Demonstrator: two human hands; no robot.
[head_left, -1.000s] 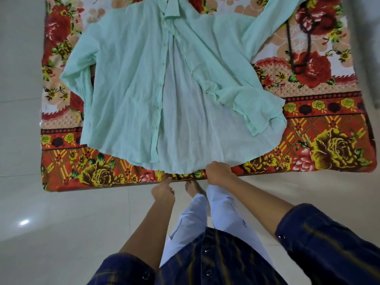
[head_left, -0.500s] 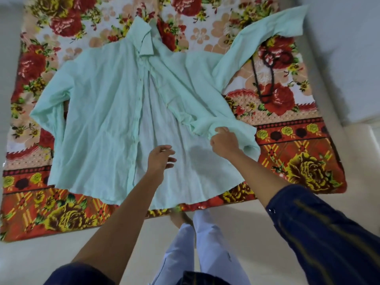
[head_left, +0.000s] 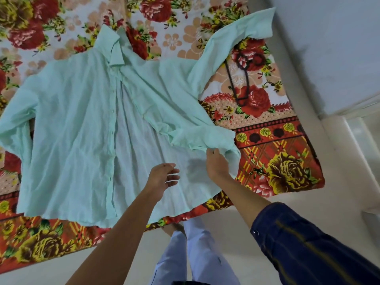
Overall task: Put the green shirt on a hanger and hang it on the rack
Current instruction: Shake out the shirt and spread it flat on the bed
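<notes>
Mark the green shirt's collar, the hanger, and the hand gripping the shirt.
green shirt (head_left: 115,52): head view, on the collar.
hanger (head_left: 238,79): head view, on its dark frame lying on the blanket by the sleeve.
right hand (head_left: 217,164): head view, on the back of the hand pinching the folded front panel.

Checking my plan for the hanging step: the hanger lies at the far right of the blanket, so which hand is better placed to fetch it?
Probably the left hand: it hovers open and free, while the right hand pinches the green shirt panel. The hanger lies on the right hand's side, though.
</notes>
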